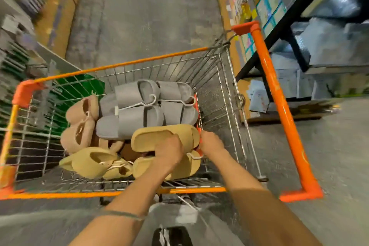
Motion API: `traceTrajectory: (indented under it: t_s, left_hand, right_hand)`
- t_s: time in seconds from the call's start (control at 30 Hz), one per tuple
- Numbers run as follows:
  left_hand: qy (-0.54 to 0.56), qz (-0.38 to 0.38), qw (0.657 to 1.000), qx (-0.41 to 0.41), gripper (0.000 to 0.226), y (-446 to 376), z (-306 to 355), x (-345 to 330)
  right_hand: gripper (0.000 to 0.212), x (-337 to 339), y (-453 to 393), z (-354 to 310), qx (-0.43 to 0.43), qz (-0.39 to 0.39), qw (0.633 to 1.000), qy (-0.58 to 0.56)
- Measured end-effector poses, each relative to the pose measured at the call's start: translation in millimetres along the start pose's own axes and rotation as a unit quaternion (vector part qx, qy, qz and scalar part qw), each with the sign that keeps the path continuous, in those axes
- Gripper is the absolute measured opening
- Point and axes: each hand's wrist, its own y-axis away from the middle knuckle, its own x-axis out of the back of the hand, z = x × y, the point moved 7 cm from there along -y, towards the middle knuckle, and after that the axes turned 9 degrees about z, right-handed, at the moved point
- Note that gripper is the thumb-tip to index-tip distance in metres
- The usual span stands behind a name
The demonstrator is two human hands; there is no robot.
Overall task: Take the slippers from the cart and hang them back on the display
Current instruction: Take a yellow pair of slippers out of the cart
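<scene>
Both of the person's arms reach down into the cart [127, 64], a wire basket with orange rails, parked in an aisle beside a black-framed shelf [279, 32]. The left hand [168, 151] curls its fingers over the near edge of the upper yellow slipper [159, 136], gripping it, I would say, to lift the pair clear of the pile. The right hand [211, 143] is at the toe end of the same pair, close to the white hanger [192, 156] that pokes out between the two yellow slippers; its fingers are turned away from me, so I cannot tell whether they pinch the hook or merely rest there.

That yellow pair sits at the near right corner of the basket, one slipper stacked above the other (presumably clipped to the hanger). Its long axis runs across the cart, left to right, with the strapped toe end pointing right toward the side wall.

Behind it lie two grey pairs [147, 104] on white hangers, also lying crosswise. To the left are pinkish-brown slippers [79, 124], and in the near left another yellow pair [93, 164], tilted at an angle. No display is plainly visible; the surroundings are blurred.
</scene>
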Motion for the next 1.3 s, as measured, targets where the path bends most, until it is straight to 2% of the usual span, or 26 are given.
traceTrajectory:
  t_s: [0.13, 0.23, 0.33, 0.5, 0.6, 0.67, 0.8, 0.97, 1.1, 1.3]
  left_hand:
    - [-0.03, -0.009, 0.999, -0.018, 0.028, -4, 2, -7]
    - [-0.004, -0.017, 1.0, 0.025, 0.039, -4, -3, -11]
    - [0.028, -0.058, 0.994, 0.09, 0.043, -1, -16, -25]
    - [0.016, -0.162, 0.98, 0.117, 0.054, 3, -32, -58]
    - [0.1, -0.237, 0.958, 0.126, 0.058, 2, -30, -81]
    - [0.187, -0.254, 0.936, 0.158, 0.054, 0, -25, -88]
    - [0.324, -0.203, 0.887, 0.259, 0.045, -3, -22, -89]
    - [0.386, -0.174, 0.847, 0.323, 0.038, 4, -25, -89]
    - [0.416, -0.141, 0.832, 0.339, 0.014, 6, -28, -84]
    - [0.492, -0.112, 0.801, 0.324, 0.015, 6, -22, -53]
  right_hand:
    - [0.026, -21, -15, 2, 0.009, -0.053, 0.998, 0.037]
    - [0.027, -37, -20, 1, 0.024, -0.076, 0.995, 0.066]
    - [0.034, -48, -20, -2, 0.031, -0.103, 0.992, 0.07]
    - [0.032, -62, -21, 3, 0.041, -0.115, 0.987, 0.102]
    - [0.03, -62, -21, 3, 0.045, -0.11, 0.987, 0.106]
    - [0.03, -62, -21, 4, 0.048, -0.112, 0.988, 0.094]
    - [0.036, -63, -22, 7, 0.053, -0.122, 0.989, 0.069]
    - [0.032, -58, -21, 5, 0.062, -0.104, 0.988, 0.091]
    - [0.028, -47, -22, 1, 0.072, -0.091, 0.984, 0.132]
    - [0.022, -7, -26, -6, 0.095, -0.014, 0.977, 0.192]
